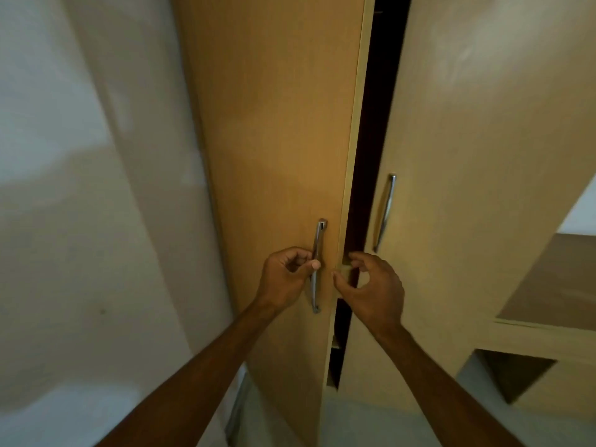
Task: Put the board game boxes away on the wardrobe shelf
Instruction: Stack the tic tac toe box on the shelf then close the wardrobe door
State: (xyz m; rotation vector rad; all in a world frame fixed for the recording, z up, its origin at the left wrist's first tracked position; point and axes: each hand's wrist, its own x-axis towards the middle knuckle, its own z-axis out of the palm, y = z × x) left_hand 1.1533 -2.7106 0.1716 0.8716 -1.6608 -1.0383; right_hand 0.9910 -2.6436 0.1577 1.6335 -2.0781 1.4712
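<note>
Head view, the only one supplied; places are given relative to the left door handle (316,266)

- The left hand (287,279) is seen curled around the left door handle at about its mid-length, fingers wrapped behind the bar, thumb laid over the front: a closed grasp on the handle
- The right hand (371,285) is held just right of that handle, at the free edge of the left door (277,156). Its fingers are spread and half-bent; nothing is gripped, though the fingertips may be touching the door edge, which cannot be settled from the blur
- A dark gap (371,156) is noted right of the handle, between the left door and the right door (483,156). The right door handle (385,211) is untouched
- No board game boxes are seen anywhere, and the wardrobe shelf is hidden in the dark gap; only a hint of a shelf edge shows low down, below the handle

Risks, as judged:
- The right fingers could be pinched if the left door were swung shut while they rest in the gap
- If the door were pulled sharply, the adjoining wall (80,188), left of the handle, could be struck
- With both hands occupied at the doors, the boxes must be fetched afterwards; a door drifting closed would then block the shelf
</note>
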